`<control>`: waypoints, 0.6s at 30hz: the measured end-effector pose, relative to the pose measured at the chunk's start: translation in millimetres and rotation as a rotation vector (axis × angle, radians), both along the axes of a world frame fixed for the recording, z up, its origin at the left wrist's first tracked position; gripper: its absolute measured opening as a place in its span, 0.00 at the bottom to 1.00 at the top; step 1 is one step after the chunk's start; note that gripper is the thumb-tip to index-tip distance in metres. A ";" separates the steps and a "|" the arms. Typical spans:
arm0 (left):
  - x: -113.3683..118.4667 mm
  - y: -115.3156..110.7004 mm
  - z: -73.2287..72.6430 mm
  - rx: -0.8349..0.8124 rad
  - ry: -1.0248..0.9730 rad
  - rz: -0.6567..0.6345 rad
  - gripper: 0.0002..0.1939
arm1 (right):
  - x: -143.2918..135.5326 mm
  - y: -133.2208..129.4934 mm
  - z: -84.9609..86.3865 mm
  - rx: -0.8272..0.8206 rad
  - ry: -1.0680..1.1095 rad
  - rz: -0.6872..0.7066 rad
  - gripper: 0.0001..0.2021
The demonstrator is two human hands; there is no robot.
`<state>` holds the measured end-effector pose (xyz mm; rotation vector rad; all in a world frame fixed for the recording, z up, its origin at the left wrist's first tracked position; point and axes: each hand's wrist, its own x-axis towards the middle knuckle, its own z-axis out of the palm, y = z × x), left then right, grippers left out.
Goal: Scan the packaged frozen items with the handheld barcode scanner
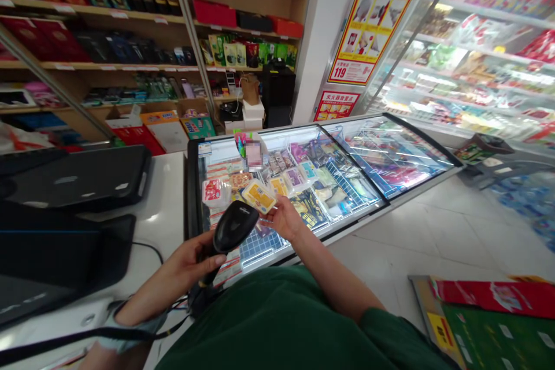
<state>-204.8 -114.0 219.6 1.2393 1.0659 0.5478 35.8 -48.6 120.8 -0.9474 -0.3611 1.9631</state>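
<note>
Two hands: both mine, both in view and both occupied.
Left hand: my left hand (pixel 197 257) is curled around the handle of a black scanner (pixel 236 224), thumb laid along the near side; the far fingers are partly hidden.
Scanner: head raised, at the near edge of the pack as I see it; whether the two touch, I cannot tell.
Right hand: my right hand (pixel 286 218) is partly closed, gripping a yellow-labelled pack (pixel 259 195) at its near right corner; the fingers beneath are partly hidden.
Yellow-labelled pack: tilted, label facing up, over the left part of the chest freezer (pixel 191 185).
Neighbouring packs: a red-labelled pack (pixel 213 191) lies to the left; a second yellow pack (pixel 278 185), a purple-labelled pack (pixel 296 178) and a blue-labelled pack (pixel 309 170) run in a row to the right. Whether these lie on the glass or under it, I cannot tell.
Freezer contents: a blue wire basket (pixel 260 245) shows below my hands.
Left wrist: a pale band (pixel 125 324), with a black strap (pixel 87 334) crossing it.
Counter: a white counter (pixel 167 196) adjoins the freezer and bears a black device (pixel 78 179).
Background: stocked shelves (pixel 130 66) and a red-and-yellow poster (pixel 375 17).
</note>
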 end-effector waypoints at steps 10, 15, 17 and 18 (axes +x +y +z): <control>3.0 2.3 0.3 -0.003 0.015 0.004 0.30 | -1.6 1.2 -0.5 0.010 -0.039 0.007 0.21; 2.4 3.3 -3.1 -0.004 -0.015 0.014 0.29 | -1.6 -0.3 0.7 0.019 -0.023 0.002 0.21; 3.5 3.4 -3.5 -0.010 -0.023 0.012 0.29 | -1.7 0.5 0.2 0.025 -0.044 -0.001 0.21; 4.0 3.3 -4.0 -0.013 -0.021 0.011 0.29 | -1.1 1.6 -0.4 0.035 -0.072 -0.017 0.20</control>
